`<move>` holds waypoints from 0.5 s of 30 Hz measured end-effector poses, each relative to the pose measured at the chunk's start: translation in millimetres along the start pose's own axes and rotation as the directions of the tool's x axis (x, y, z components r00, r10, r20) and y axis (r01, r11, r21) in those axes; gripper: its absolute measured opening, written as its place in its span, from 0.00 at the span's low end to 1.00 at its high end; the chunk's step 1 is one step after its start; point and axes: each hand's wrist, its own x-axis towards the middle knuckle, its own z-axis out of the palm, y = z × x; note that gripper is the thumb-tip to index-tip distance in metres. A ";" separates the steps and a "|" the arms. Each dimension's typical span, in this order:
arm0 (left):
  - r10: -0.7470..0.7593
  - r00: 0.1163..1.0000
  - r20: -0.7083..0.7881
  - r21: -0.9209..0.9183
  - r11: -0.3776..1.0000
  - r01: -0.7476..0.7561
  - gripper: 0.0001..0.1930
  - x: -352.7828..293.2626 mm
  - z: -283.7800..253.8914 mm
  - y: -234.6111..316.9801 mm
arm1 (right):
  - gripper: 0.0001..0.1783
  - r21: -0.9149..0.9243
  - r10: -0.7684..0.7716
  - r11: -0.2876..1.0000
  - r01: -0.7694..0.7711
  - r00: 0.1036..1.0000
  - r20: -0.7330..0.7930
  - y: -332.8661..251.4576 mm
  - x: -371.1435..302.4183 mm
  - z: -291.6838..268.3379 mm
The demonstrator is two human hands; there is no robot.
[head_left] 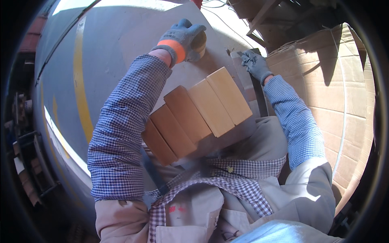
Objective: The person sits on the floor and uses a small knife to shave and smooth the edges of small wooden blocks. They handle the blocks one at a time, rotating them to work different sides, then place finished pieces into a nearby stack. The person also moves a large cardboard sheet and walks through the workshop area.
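My left hand (182, 42), in a grey glove with an orange cuff band, reaches over the far part of the grey surface (133, 44). Its fingers curl round a tan, rounded object (198, 45), mostly covered by the glove. My right hand (256, 65), also gloved in grey, is closed at the right edge of that surface, by a flat dark piece (255, 51); what it grips is largely hidden. Between my forearms, close to my body, lies a slanting row of several rectangular blocks: light tan ones (229, 95) at the right, brown ones (187, 113) at the left.
A large cardboard box (320, 77) stands right beside my right arm, with a pale strap (342, 77) down its side. A yellow stripe (81, 81) runs along the left. Timber pieces (263, 14) lie in shadow at the far right. Thin wires (227, 24) trail at the back.
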 end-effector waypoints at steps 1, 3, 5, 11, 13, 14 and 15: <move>-0.017 1.000 0.000 -0.022 1.000 0.017 0.42 -1.2 0.5 0.6 | 0.14 -0.292 -0.269 0.926 0.241 0.961 -0.059 -6.3 -7.6 2.9; -0.050 0.999 -0.010 -0.012 0.999 0.049 0.41 -3.8 1.2 1.3 | 0.19 -0.298 -0.453 0.860 0.413 0.888 -0.078 -17.6 -17.8 10.7; -0.084 0.996 0.001 -0.063 0.994 0.084 0.41 -6.4 2.7 2.0 | 0.25 -0.319 -0.453 0.835 0.449 0.889 0.065 -23.9 -25.4 17.3; -0.050 0.998 -0.035 -0.130 0.990 0.045 0.41 -6.9 7.1 0.2 | 0.29 -0.495 -0.504 0.752 0.436 0.864 -0.004 -28.5 -25.8 16.1; -0.066 0.998 -0.005 -0.160 0.985 0.065 0.41 -6.9 6.6 -0.1 | 0.28 -0.484 -0.533 0.742 0.464 0.846 -0.006 -31.7 -27.9 16.7; -0.072 0.997 0.004 -0.163 0.984 0.072 0.41 -6.6 5.8 0.2 | 0.28 -0.464 -0.578 0.730 0.502 0.816 -0.028 -32.9 -29.2 17.3; -0.077 0.997 0.013 -0.165 0.983 0.079 0.41 -6.6 4.7 0.8 | 0.26 -0.476 -0.581 0.718 0.508 0.814 -0.008 -33.8 -30.7 18.5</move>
